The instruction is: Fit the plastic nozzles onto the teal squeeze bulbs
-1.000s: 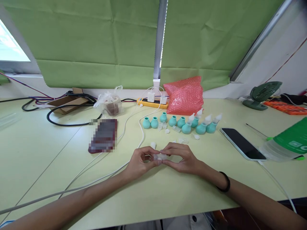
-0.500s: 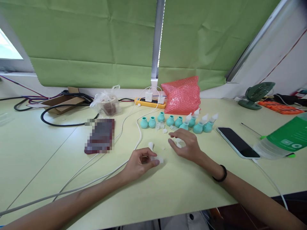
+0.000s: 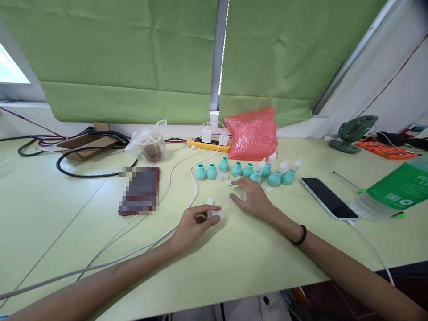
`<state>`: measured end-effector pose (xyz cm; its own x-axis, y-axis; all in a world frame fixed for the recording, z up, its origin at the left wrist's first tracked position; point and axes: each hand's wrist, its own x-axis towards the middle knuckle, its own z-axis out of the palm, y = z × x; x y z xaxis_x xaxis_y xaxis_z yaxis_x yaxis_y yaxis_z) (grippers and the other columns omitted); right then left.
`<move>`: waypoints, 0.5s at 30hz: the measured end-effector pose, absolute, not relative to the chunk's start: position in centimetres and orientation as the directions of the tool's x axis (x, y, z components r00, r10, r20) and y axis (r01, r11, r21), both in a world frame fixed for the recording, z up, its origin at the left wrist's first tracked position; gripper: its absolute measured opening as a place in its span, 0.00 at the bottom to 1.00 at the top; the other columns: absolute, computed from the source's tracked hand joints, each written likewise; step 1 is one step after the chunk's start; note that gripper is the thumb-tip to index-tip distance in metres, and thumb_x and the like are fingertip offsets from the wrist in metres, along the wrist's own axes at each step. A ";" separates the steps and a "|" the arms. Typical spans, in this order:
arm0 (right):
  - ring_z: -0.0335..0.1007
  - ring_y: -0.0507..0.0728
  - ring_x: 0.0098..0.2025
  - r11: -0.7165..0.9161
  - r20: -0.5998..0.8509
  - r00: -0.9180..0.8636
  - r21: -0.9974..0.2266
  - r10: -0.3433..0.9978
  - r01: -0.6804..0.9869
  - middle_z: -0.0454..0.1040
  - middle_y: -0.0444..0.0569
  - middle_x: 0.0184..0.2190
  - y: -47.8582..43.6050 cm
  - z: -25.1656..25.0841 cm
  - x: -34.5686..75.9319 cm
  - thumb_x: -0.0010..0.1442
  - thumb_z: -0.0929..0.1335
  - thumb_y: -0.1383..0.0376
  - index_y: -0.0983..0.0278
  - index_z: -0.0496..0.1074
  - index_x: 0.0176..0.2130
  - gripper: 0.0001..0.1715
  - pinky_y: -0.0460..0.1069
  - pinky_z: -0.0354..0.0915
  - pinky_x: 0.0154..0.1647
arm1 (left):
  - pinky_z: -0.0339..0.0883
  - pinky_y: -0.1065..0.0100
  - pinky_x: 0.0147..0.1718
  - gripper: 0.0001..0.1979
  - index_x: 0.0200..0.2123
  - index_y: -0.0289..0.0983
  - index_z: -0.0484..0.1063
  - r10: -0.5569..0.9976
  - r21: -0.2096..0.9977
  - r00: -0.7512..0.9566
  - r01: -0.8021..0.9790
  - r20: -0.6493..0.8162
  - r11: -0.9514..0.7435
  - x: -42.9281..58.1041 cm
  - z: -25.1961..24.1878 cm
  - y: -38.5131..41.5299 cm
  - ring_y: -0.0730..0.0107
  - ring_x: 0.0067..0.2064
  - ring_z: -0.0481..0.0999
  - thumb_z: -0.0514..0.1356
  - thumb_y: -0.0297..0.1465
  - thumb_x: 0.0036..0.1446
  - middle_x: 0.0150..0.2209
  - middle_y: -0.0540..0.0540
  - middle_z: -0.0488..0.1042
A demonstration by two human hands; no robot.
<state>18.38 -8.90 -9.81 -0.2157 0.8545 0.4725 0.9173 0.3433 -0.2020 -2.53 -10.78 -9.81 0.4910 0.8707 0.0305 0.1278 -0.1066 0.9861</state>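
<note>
My left hand (image 3: 191, 226) pinches a small translucent plastic piece (image 3: 219, 215) between thumb and fingertips, just above the table. Right behind those fingers a whitish nozzle tip (image 3: 210, 202) shows in part. My right hand (image 3: 256, 198) is open, thumb and fingers apart; its fingertips are close to a small clear piece (image 3: 229, 183). More clear pieces (image 3: 223, 174) lie by the row of teal rubber bulbs. On the left of that row, bulbs such as one bulb (image 3: 200, 172) have bare necks. To the right, bulbs like this one (image 3: 274, 179) carry translucent nozzles.
A pink bubble-wrap bag (image 3: 252, 136) and a yellow power strip (image 3: 209, 144) stand at the back. White cables (image 3: 195, 187) cross the table on the left, near a dark red pouch-like item (image 3: 140, 191). A phone (image 3: 329, 198) and a green-labelled bottle (image 3: 394, 189) are at the right.
My right hand has moved a little left and away from me, toward the small clear pieces. My left hand keeps its pinch, and the translucent piece has shifted slightly up and left.
</note>
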 end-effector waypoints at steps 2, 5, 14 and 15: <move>0.61 0.58 0.44 0.395 0.530 -0.229 -0.224 0.817 0.891 0.67 0.52 0.39 -8.5 -9.7 18.1 0.51 0.63 0.62 0.64 0.64 0.44 0.19 0.53 0.59 0.44 | 0.56 0.74 0.24 0.15 0.38 0.34 0.70 0.872 0.987 0.489 0.115 0.042 -0.112 -2.5 -9.7 -10.8 0.77 0.24 0.60 0.58 0.36 0.47 0.23 0.51 0.62; 0.59 0.60 0.45 0.398 0.536 -0.237 -0.206 0.810 0.894 0.64 0.54 0.42 -7.1 -9.0 17.2 0.51 0.63 0.60 0.65 0.60 0.47 0.24 0.54 0.58 0.44 | 0.57 0.74 0.23 0.15 0.40 0.34 0.67 0.881 0.989 0.462 0.057 0.097 -0.138 -2.6 -9.6 -10.8 0.77 0.23 0.60 0.55 0.36 0.50 0.23 0.52 0.61; 0.62 0.65 0.40 0.137 0.382 -0.087 -0.105 0.920 0.985 0.68 0.59 0.35 -1.4 -7.6 13.3 0.49 0.62 0.52 0.69 0.67 0.36 0.23 0.57 0.56 0.38 | 0.59 0.75 0.22 0.12 0.37 0.33 0.66 0.927 0.986 0.339 -0.012 0.161 -0.167 -2.5 -9.5 -10.6 0.78 0.23 0.60 0.56 0.33 0.49 0.22 0.53 0.60; 0.63 0.64 0.39 0.134 0.388 -0.081 -0.111 0.918 0.985 0.69 0.57 0.33 -1.1 -7.7 13.2 0.49 0.62 0.53 0.68 0.67 0.33 0.21 0.56 0.56 0.37 | 0.60 0.75 0.23 0.12 0.37 0.34 0.66 0.925 0.986 0.343 -0.015 0.163 -0.168 -2.5 -9.5 -10.6 0.77 0.24 0.61 0.57 0.32 0.48 0.23 0.52 0.61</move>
<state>13.17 -1.13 -7.66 -0.0812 0.9181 0.3880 0.9847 0.1341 -0.1113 -2.46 -10.56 -9.54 0.3428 0.9251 0.1632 -0.0153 -0.1683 0.9856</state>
